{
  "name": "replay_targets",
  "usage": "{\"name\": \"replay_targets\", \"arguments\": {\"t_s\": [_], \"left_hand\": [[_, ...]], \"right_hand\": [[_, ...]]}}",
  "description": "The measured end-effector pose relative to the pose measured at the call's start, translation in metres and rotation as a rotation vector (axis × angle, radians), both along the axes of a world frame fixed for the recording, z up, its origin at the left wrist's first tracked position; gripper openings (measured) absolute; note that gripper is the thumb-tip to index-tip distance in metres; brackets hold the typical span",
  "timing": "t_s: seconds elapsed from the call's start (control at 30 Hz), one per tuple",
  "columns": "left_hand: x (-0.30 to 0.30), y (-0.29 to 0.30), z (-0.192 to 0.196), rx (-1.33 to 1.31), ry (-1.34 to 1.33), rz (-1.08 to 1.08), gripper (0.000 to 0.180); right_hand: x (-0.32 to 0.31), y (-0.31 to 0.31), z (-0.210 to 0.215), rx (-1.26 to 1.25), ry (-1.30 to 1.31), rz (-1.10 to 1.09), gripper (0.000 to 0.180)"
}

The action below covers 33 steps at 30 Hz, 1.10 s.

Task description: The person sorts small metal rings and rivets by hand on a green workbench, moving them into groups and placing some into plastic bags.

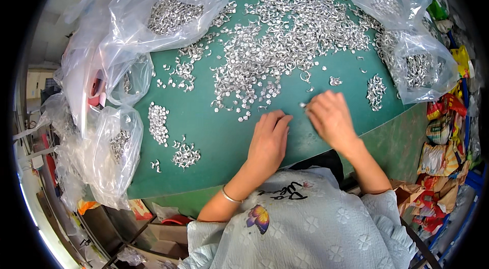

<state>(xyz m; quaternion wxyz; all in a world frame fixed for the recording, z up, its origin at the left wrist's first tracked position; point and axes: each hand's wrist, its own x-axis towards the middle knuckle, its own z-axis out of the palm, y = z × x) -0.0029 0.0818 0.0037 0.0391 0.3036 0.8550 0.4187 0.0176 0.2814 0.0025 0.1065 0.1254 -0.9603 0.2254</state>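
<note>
Pieces [300, 32] heaped on table [219, 167]; right hand [330, 116], blurred, at single piece [302, 105]; left hand [267, 139] curled; grip of either unclear.

Silver metal pieces [300, 34] on a green surface [216, 131].
Pieces bright silver-grey, surface plain teal-green. Plastic bags [135, 19] clear, milky white at the folds. Shirt [316, 218] pale grey-blue — tone-on-tone flower pattern, black lettering, butterfly [258, 219] in purple and orange-yellow. Bracelet [230, 196] silver. Packets [451, 103] at right mixed — mostly red, yellow, some brown.
</note>
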Motion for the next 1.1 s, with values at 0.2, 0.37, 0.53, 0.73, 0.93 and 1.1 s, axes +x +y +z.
{"name": "replay_targets", "arguments": {"t_s": [0.2,0.37,0.53,0.73,0.93,1.1], "left_hand": [[0.006,0.009,0.006,-0.081,0.063,0.036,0.035],[0.000,0.015,-0.012,-0.048,0.046,0.027,0.025],[-0.011,0.004,-0.006,0.102,0.040,0.127,0.019],[-0.002,-0.011,-0.006,-0.069,0.018,0.103,0.019],[0.007,-0.011,0.000,-0.051,0.013,0.088,0.029],[0.014,0.000,-0.001,-0.163,0.209,-0.050,0.038]], "right_hand": [[-0.019,0.011,0.000,-0.296,0.101,-0.170,0.010],[-0.041,0.003,-0.001,-0.021,0.075,-0.290,0.012],[-0.044,0.011,0.003,0.024,0.015,-0.240,0.013],[-0.020,0.003,0.013,-0.162,0.010,-0.003,0.011],[0.002,-0.016,0.009,-0.241,-0.129,0.187,0.021],[-0.016,0.012,0.014,-0.023,0.205,-0.362,0.024]]}}
